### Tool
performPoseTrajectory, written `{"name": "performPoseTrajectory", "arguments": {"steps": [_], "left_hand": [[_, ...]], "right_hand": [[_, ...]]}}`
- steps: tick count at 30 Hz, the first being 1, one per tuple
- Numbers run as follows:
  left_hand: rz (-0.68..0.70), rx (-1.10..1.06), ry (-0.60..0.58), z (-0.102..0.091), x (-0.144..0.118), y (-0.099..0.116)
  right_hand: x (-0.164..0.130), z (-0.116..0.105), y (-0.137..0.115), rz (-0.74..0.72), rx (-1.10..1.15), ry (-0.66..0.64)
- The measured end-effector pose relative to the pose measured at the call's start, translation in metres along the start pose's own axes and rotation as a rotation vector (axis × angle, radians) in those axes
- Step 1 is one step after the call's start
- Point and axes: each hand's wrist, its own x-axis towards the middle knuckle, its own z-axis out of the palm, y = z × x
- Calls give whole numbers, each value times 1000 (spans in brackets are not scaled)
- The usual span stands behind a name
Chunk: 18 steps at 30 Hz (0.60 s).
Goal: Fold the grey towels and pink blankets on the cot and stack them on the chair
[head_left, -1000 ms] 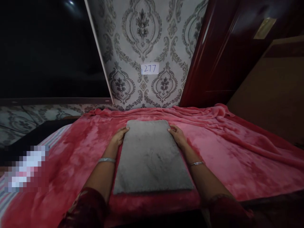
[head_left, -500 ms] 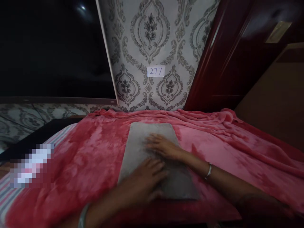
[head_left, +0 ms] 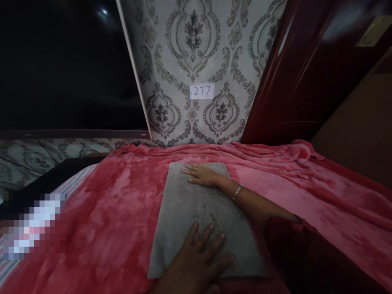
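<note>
A grey fuzzy rectangular mat lies flat on a pink-red plush blanket that covers a bed. My left hand rests palm down on the mat's near end, fingers spread. My right hand lies flat on the mat's far end, fingers pointing left, a thin bangle on its wrist. Neither hand grips anything.
A patterned grey wallpaper wall with a paper label reading 277 rises behind the bed. A dark red wooden door stands at the right. A dark window fills the upper left. A striped sheet shows at the left.
Both hands left the mat's side edges and came onto its top. Since half a second ago the right hand has slid toward the far end and the left hand toward the near end.
</note>
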Motion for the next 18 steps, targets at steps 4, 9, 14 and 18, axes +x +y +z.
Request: {"name": "performPoseTrajectory", "arguments": {"steps": [4,9,14,18], "left_hand": [[-47,-74,-39,-17,-2,6],[-213,-136,58,-26,-23,6],[-414,17,113,8,-39,2],[-412,47,90,16,-39,3]], "right_hand": [[9,-10,-12,172,-76,-10],[-2,8,-75,-163,-140,25],[9,32,-91,-307,-114,-108],[35,10,-57,16,-167,-61]]}}
